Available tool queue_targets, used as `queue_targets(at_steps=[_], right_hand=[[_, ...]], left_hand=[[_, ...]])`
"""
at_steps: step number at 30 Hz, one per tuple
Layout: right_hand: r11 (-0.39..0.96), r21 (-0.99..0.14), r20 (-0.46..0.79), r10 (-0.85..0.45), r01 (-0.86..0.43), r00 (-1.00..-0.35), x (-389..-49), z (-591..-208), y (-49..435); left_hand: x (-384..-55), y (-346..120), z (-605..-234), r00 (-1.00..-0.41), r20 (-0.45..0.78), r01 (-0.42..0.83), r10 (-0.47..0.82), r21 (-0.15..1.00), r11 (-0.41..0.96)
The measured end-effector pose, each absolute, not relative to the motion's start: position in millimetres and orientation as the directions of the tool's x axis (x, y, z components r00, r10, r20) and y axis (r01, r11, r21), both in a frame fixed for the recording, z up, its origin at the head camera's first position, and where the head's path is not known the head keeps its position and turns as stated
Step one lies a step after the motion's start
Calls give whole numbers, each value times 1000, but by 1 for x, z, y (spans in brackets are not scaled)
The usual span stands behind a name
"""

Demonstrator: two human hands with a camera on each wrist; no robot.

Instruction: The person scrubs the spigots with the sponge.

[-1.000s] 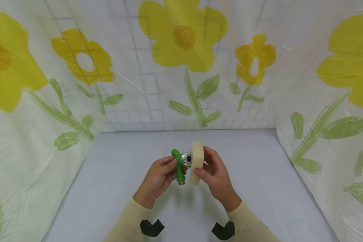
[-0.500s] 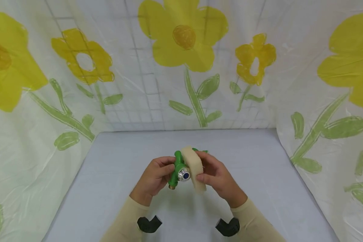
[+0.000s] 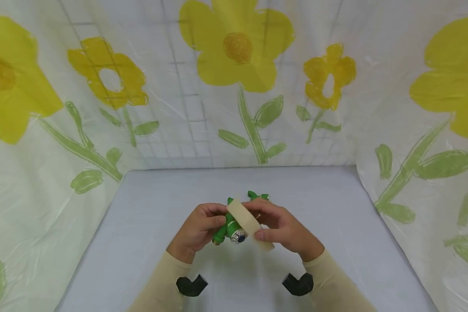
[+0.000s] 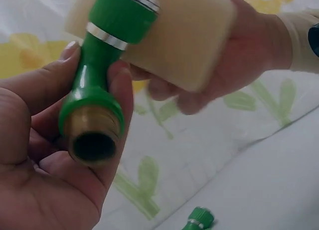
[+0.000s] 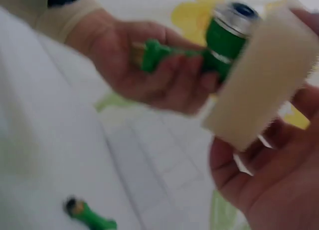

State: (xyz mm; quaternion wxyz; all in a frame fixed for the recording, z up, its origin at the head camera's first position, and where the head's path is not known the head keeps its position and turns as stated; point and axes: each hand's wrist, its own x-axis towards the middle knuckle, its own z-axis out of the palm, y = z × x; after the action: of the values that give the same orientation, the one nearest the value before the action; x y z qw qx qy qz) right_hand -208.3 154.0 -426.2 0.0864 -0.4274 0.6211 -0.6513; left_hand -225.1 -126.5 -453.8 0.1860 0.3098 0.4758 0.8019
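My left hand (image 3: 199, 227) grips a green tap (image 3: 220, 233) by its body, thumb on one side and fingers on the other. The tap tilts, its brass threaded end toward the lower left and its silver knob with a dark blue centre facing me. In the left wrist view the hollow of the brass end (image 4: 94, 132) shows. My right hand (image 3: 286, 225) holds a cream block-shaped sponge (image 3: 246, 219) between thumb and fingers. The sponge lies against the tap near the knob; in the right wrist view it covers part of the tap (image 5: 224, 43).
A second green tap (image 3: 259, 197) lies on the white tabletop (image 3: 160, 190) beyond the hands. A white sheet (image 3: 152, 143) printed with yellow flowers hangs behind and along both sides. Dark curved pieces (image 3: 192, 286) sit at the sleeves.
The tap has turned, its knob swinging downward and its brass end going left. The sponge has tilted from upright to slanting and slid along the tap. The second tap has come into sight behind.
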Motion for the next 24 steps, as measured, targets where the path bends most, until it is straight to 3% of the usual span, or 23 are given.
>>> queue_targets(at_steps=[5, 12, 18, 24], right_hand=[[7, -869, 341, -717, -495, -608, -211, -421, 173], [0, -788, 383, -783, -616, -490, -207, -402, 161], [53, -814, 358, -738, -579, -572, -212, -412, 174], [-146, -825, 497, -649, -546, -577, -210, -415, 156]], left_hand=[[-229, -136, -455, -741, 276, 11, 612, 916, -400], [-230, -132, -457, -722, 241, 74, 649, 959, -274], [-231, -139, -458, -726, 317, 28, 610, 901, -434], [-231, -124, -460, -689, 367, 3, 625, 864, -504]])
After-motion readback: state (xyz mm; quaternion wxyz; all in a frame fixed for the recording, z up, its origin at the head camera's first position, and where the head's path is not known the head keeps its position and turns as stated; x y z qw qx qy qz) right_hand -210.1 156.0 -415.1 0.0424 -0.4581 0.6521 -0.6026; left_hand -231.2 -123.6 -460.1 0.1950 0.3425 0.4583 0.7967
